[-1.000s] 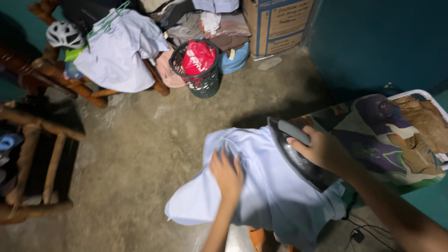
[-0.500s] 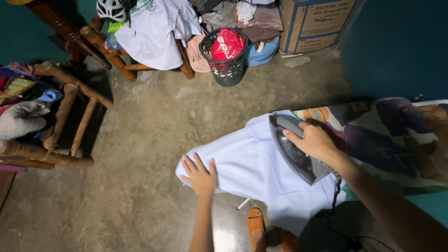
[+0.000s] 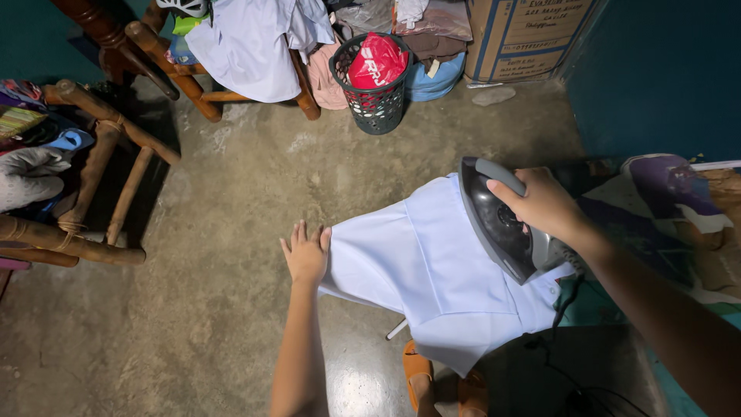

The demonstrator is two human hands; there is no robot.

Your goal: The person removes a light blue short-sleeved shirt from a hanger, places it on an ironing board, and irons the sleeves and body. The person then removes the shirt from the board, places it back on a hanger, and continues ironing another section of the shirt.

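Left hand (image 3: 306, 253) now farther out at shirt (image 3: 417, 266) edge, board mostly hidden.

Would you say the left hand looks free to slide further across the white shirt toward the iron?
Probably yes. The left hand lies flat and empty at the edge of the white shirt, and only smooth cloth shows between it and the iron gripped by the right hand.

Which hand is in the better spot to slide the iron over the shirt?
Probably the right hand: it grips the iron by its handle over the white shirt. The left hand lies flat at the shirt's edge.
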